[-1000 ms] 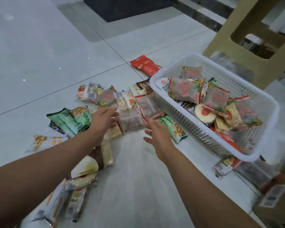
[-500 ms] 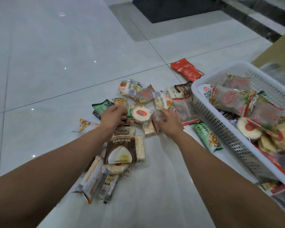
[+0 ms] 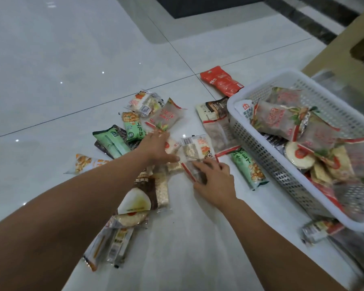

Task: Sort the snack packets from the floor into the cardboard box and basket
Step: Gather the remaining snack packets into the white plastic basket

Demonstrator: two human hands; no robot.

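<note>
Several snack packets (image 3: 135, 127) lie scattered on the white tiled floor. A white plastic basket (image 3: 231, 106) at the right holds several more packets. My left hand (image 3: 156, 149) reaches flat over the middle of the pile, with its fingers spread around a round cracker packet (image 3: 173, 144). Just to the right, my right hand (image 3: 215, 181) pinches a clear packet with red edges (image 3: 190, 172) against the floor. A small packet with a barcode (image 3: 195, 148) lies between the two hands. I cannot make out the cardboard box.
A red packet (image 3: 221, 80) lies beyond the basket and a green one (image 3: 248, 168) beside its near wall. A tan stool (image 3: 343, 51) stands behind the basket. More packets (image 3: 319, 227) lie under the basket's near corner. A dark mat (image 3: 198, 5) lies far ahead.
Both hands have moved further into the pile. My right hand has come down on the clear packet. The view has swung left, and the basket now sits further right.
</note>
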